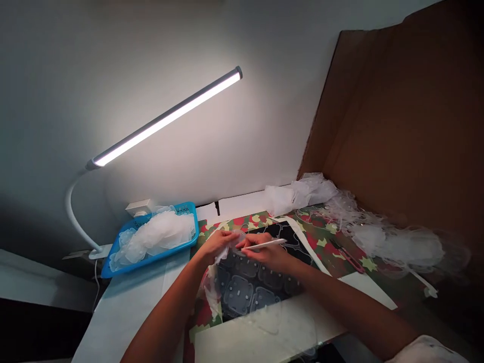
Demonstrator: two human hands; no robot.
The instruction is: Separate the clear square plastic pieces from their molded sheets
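My right hand (270,256) is closed round a slim white pen-like tool (267,244), its thin end pointing left toward my other hand. My left hand (219,245) pinches a piece of thin white sheer material (222,256). Both hands meet over a black board (232,315), where several clear, rounded-square pieces (239,295) with small pale marks lie in rows. Thin clear outlines of the same kind show on the board's upper right part. Where the tool's tip touches is hidden by my fingers. More crumpled sheer material (212,297) hangs at the board's left edge.
A lit lamp (170,118) reaches over the table from the left. A blue basket (151,261) holds a heap of white sheer pieces. More sheer material (313,194) piles up by the cardboard panel (401,131). Pink-handled scissors (353,262) lie on the camouflage-patterned cloth (325,242).
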